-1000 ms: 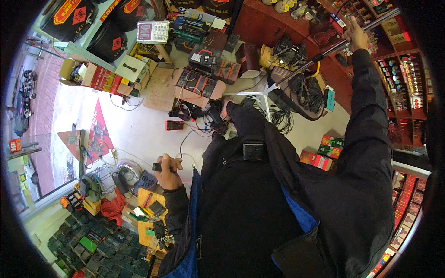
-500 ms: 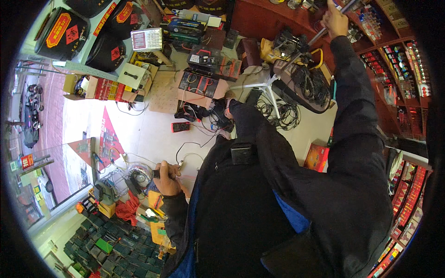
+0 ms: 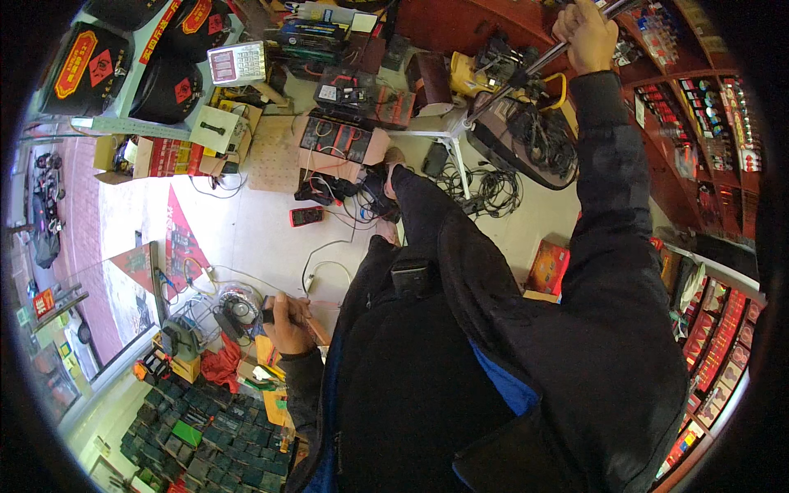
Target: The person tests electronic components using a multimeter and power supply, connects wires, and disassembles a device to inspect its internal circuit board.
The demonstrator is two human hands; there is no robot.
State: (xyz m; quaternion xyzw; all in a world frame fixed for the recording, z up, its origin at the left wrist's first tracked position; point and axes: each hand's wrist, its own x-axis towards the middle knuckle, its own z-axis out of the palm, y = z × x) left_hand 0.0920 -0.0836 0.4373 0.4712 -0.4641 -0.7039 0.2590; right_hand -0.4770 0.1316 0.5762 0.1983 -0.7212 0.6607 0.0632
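Street side: daylight enters at left, glaring white across the floor.
Jacket: black cloth sinks into shadow, folds faint.
Red-brown shelves: dimmer than the floor, small goods soft in detail.
Fisheye rim: straight edges bend, corners fall to full black.

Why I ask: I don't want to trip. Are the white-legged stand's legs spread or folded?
Spread: two white legs point in clearly different directions from the base of the metal pole.

The pole is silvery, the jacket black (lining blue).
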